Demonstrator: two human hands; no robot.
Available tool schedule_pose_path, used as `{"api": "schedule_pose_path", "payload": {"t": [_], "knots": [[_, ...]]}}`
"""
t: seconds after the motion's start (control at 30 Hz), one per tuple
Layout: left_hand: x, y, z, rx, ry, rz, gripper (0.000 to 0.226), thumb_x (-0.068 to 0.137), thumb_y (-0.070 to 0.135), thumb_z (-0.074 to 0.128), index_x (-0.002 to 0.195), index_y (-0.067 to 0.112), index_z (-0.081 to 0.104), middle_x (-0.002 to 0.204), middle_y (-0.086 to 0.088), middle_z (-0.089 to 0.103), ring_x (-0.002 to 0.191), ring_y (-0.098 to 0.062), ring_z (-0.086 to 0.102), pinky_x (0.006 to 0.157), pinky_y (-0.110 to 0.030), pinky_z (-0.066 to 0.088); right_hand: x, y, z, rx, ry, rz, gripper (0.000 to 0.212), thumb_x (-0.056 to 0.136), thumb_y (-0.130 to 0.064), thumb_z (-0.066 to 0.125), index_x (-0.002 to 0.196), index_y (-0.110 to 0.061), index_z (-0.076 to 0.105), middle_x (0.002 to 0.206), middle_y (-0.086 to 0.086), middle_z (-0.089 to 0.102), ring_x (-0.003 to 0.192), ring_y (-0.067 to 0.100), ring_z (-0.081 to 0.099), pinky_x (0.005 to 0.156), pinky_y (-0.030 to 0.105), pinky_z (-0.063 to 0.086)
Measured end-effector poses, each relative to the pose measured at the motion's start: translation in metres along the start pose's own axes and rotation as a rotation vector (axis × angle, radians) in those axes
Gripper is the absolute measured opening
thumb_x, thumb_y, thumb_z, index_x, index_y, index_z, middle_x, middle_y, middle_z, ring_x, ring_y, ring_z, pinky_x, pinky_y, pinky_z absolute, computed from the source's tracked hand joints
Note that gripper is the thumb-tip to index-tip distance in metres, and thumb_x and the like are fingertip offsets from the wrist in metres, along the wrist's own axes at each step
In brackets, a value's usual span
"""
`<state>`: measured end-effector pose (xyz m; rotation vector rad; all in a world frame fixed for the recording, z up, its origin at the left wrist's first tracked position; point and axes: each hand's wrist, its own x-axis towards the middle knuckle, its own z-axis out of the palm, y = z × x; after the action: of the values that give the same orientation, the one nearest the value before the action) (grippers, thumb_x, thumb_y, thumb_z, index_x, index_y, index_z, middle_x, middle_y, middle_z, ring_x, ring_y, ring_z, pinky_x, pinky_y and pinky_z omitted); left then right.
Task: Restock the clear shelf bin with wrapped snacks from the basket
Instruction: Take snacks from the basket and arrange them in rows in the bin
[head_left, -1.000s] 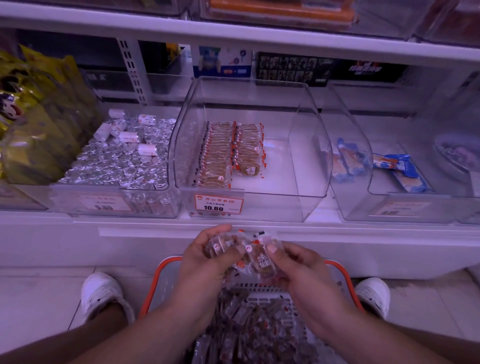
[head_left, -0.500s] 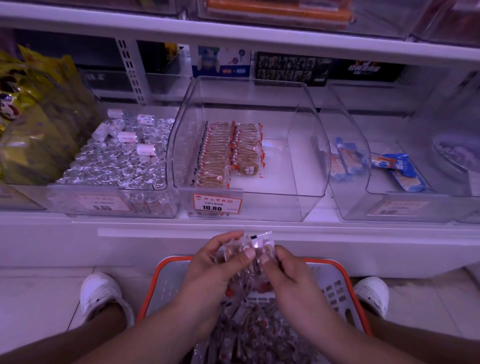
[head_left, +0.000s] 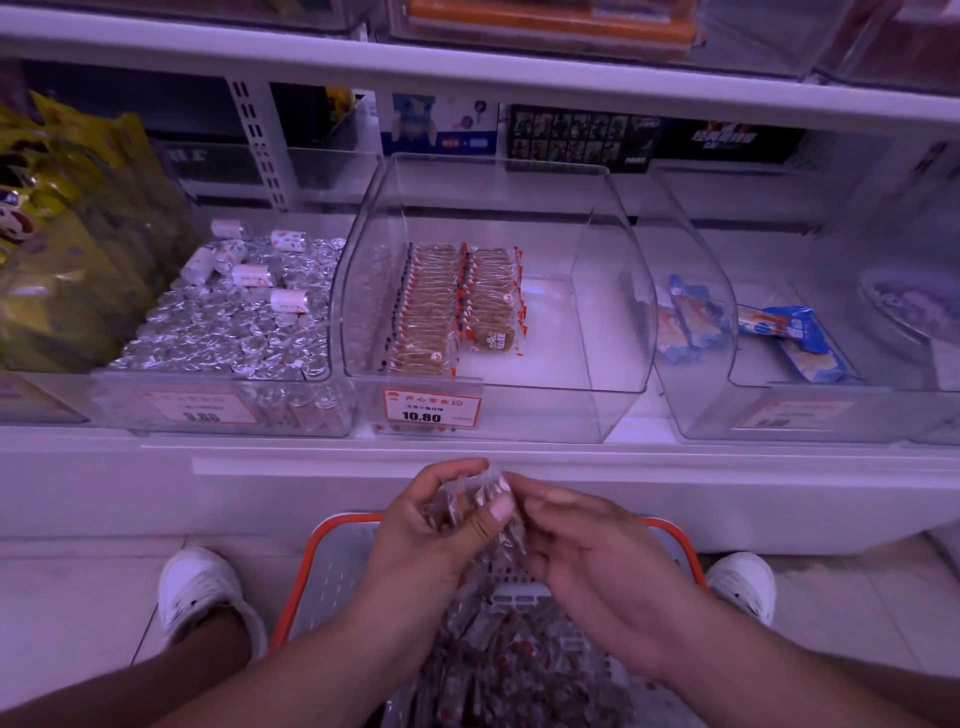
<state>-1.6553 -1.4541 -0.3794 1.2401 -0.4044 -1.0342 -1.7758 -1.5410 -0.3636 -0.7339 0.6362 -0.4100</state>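
Left of the middle bin, another bin (head_left: 223, 410) holds silver foil-wrapped pieces (head_left: 228, 332) with a few white rolls (head_left: 288, 301) on top. Yellow bags (head_left: 67, 244) fill the far left. A bin (head_left: 779, 410) to the right holds blue packets (head_left: 795, 338). Dark boxes (head_left: 576, 137) stand behind on the shelf (head_left: 467, 62). White shoes (head_left: 200, 592) rest on the tiled floor (head_left: 78, 597).

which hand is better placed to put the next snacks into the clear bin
Probably the left hand: it grips the bunch of wrapped snacks below the clear bin. The right hand only touches the bunch's edge with loose fingers.
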Motion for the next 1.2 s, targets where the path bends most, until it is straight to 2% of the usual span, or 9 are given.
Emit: {"api": "schedule_pose_path", "payload": {"t": [0.2, 0.33, 0.53, 0.63, 0.73, 0.87, 0.97, 1.1, 1.2], "knots": [[-0.005, 0.005, 0.003, 0.154, -0.072, 0.161, 0.05, 0.065, 0.025, 0.086, 0.109, 0.01, 0.067, 0.091, -0.013, 0.076, 0.076, -0.013, 0.067, 0.067, -0.022, 0.055, -0.002, 0.002, 0.001, 0.048, -0.176, 0.171, 0.042, 0.092, -0.019, 0.042, 0.125, -0.001, 0.062, 0.125, 0.022, 0.063, 0.094, 0.03, 0.062, 0.089, 0.049, 0.05], [-0.007, 0.002, 0.004, 0.249, -0.01, 0.255, 0.048, 0.066, 0.024, 0.083, 0.111, 0.016, 0.068, 0.08, -0.003, 0.073, 0.069, -0.006, 0.066, 0.063, -0.016, 0.051, -0.004, 0.008, 0.007, 0.117, -0.256, 0.195, 0.046, 0.083, -0.015, 0.038, 0.122, -0.004, 0.061, 0.125, 0.017, 0.063, 0.098, 0.021, 0.063, 0.089, 0.041, 0.048], [-0.009, 0.004, 0.003, 0.442, 0.058, 0.426, 0.052, 0.066, 0.053, 0.08, 0.108, 0.023, 0.069, 0.125, 0.007, 0.06, 0.117, -0.006, 0.06, 0.097, -0.02, 0.047, -0.009, -0.005, 0.014, 0.025, -0.293, 0.202, 0.05, 0.08, -0.016, 0.053, 0.129, -0.006, 0.059, 0.137, 0.018, 0.056, 0.109, 0.024, 0.051, 0.094, 0.043, 0.04], [-0.012, 0.011, 0.007, 0.406, 0.017, 0.47, 0.052, 0.066, 0.048, 0.078, 0.106, 0.015, 0.069, 0.122, 0.003, 0.064, 0.115, -0.006, 0.061, 0.094, -0.016, 0.046, -0.015, -0.018, 0.017, -0.017, -0.376, 0.212, 0.053, 0.086, -0.016, 0.057, 0.135, 0.003, 0.049, 0.137, 0.02, 0.053, 0.109, 0.025, 0.056, 0.09, 0.041, 0.049], [-0.013, 0.024, 0.009, 0.353, -0.07, 0.465, 0.06, 0.065, 0.046, 0.08, 0.114, 0.015, 0.066, 0.105, 0.004, 0.07, 0.084, 0.0, 0.066, 0.073, -0.012, 0.048, -0.023, -0.03, 0.019, -0.113, -0.375, 0.151, 0.056, 0.085, -0.016, 0.065, 0.132, 0.011, 0.05, 0.139, 0.031, 0.049, 0.119, 0.035, 0.047, 0.098, 0.048, 0.04], [-0.005, 0.051, 0.015, 0.308, -0.105, 0.51, 0.089, 0.063, 0.07, 0.076, 0.135, 0.022, 0.05, 0.123, 0.005, 0.063, 0.108, -0.01, 0.064, 0.089, -0.023, 0.051, -0.031, -0.06, 0.033, -0.367, -0.367, -0.022, 0.042, 0.083, -0.021, 0.072, 0.123, -0.009, 0.067, 0.123, 0.013, 0.068, 0.108, 0.024, 0.063, 0.087, 0.041, 0.051], [0.009, 0.08, 0.004, 0.296, -0.049, 0.641, 0.077, 0.084, 0.074, 0.05, 0.141, 0.023, 0.044, 0.13, 0.002, 0.059, 0.124, -0.018, 0.055, 0.103, -0.029, 0.046, -0.017, -0.099, 0.049, -0.566, -0.229, -0.232, 0.043, 0.073, -0.025, 0.074, 0.114, -0.014, 0.072, 0.109, 0.007, 0.074, 0.094, 0.017, 0.07, 0.073, 0.028, 0.057], [0.035, 0.115, -0.037, 0.61, 0.189, 0.842, 0.04, 0.099, 0.047, 0.043, 0.132, 0.027, 0.053, 0.129, 0.013, 0.055, 0.125, -0.005, 0.05, 0.101, -0.023, 0.042, 0.036, -0.152, 0.062, -1.328, 0.076, -0.518, 0.049, 0.071, -0.021, 0.086, 0.115, -0.023, 0.064, 0.087, -0.014, 0.074, 0.078, -0.002, 0.067, 0.071, 0.01, 0.051], [0.053, 0.123, -0.057, 0.868, 0.314, 0.795, 0.039, 0.098, 0.038, 0.042, 0.133, 0.023, 0.053, 0.13, 0.006, 0.051, 0.122, -0.009, 0.047, 0.101, -0.034, 0.039, 0.083, -0.161, 0.058, -1.866, 0.068, -0.446, 0.058, 0.068, -0.029, 0.082, 0.121, -0.019, 0.06, 0.101, -0.002, 0.068, 0.09, 0.013, 0.065, 0.084, 0.026, 0.051]]}}
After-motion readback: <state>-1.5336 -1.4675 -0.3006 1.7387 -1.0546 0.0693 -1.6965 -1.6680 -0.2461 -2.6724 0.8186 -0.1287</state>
